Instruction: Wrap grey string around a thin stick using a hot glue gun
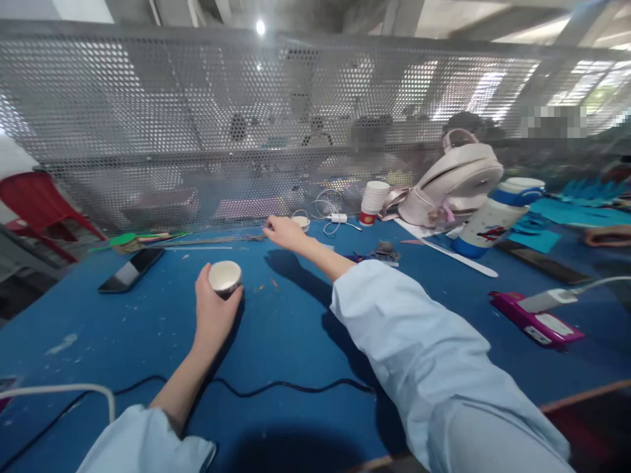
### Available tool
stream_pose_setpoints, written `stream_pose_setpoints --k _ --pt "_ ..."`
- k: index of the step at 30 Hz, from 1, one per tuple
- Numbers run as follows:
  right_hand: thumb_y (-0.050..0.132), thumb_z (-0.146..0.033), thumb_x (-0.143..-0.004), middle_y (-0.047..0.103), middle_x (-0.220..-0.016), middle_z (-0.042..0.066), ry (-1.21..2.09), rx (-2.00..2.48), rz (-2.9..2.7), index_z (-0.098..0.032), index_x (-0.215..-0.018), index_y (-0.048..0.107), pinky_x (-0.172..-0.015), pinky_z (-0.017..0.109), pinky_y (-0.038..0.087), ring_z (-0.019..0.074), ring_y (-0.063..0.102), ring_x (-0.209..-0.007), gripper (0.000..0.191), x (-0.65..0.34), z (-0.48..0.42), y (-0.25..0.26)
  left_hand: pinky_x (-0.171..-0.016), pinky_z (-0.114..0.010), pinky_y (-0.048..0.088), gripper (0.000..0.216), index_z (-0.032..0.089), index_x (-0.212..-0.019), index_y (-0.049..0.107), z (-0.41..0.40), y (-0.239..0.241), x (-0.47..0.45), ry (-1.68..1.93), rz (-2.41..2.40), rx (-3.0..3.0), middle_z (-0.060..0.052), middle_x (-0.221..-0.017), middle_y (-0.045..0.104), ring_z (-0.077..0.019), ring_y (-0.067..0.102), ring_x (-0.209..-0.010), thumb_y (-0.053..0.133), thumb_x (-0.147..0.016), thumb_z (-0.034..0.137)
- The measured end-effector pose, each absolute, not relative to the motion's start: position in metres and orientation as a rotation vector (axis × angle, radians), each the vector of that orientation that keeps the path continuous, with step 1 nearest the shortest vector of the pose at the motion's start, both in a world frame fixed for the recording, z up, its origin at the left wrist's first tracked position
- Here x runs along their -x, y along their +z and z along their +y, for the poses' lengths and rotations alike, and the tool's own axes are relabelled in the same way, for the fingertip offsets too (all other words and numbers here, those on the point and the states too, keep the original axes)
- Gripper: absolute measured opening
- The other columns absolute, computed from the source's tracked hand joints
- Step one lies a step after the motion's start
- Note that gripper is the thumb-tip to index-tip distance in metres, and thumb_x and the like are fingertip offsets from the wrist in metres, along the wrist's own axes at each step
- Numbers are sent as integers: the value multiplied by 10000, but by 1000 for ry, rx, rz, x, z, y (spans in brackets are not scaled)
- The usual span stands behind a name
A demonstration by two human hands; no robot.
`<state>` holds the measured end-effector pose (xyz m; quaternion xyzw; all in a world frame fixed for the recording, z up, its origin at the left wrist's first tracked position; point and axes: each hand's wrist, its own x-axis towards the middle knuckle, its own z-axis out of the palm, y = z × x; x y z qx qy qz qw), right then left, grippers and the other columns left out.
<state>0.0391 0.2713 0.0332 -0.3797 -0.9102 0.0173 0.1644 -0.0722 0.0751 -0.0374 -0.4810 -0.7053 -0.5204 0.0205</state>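
My left hand (214, 302) is closed around a small cup (225, 276) with a pale inside and a dark outer side, held upright at the blue table. My right arm stretches far across to the back of the table. There my right hand (284, 232) has its fingers curled together, and what they hold, if anything, is hidden. Thin greyish strands (251, 237) lie just left of it. Close behind its wrist sits a small round white item (300, 223), partly covered by the hand.
A perforated metal screen (197, 131) borders the back. Stacked paper cups (374, 200), a backpack (451, 180), a bottle (497, 217) and a magenta power strip (537, 322) stand right. A phone (131, 270) lies left; a black cable (276, 386) crosses the front.
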Motion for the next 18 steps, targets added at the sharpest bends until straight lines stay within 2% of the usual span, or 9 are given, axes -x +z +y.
stream_pose_setpoints --k 2,7,10,13,18 --pt "441 -311 -936 622 -1076 102 72 1077 -2652 -146 -1124 550 -813 369 484 216 597 -974 273 -19 283 17 -1054 -535 295 678 157 -1324 340 80 -43 79 -1671 -2269 1487 -190 -1353 403 -348 361 -1299 634 -734 319" --pt "536 -321 -897 560 -1172 89 76 936 -2808 -151 -1179 533 -827 406 508 199 583 -990 330 36 295 -11 -1038 -536 322 738 112 -1318 345 85 -51 76 -1671 -2282 1425 -241 -1335 411 -356 399 -1274 677 -693 322" --pt "530 -317 -900 562 -1170 90 35 855 -2858 -151 -1180 533 -829 406 506 201 583 -993 326 63 300 -17 -1036 -571 305 776 174 -1353 313 80 -45 68 -1729 -2254 1374 -218 -1382 370 -354 349 -1307 684 -697 359" --pt "529 -316 -900 562 -1170 91 -30 828 -2877 -149 -1181 532 -828 406 506 201 583 -993 326 81 306 -20 -1058 -552 283 748 228 -1366 293 71 -34 56 -1692 -2154 1378 -182 -1441 314 -327 284 -1350 665 -730 359" --pt "527 -309 -902 562 -1169 96 -155 834 -2864 -141 -1180 533 -831 405 506 202 582 -996 325 98 318 -24 -1044 -545 304 698 251 -1379 278 55 -25 33 -1542 -1860 1579 -172 -1453 326 -309 319 -1339 630 -776 266"
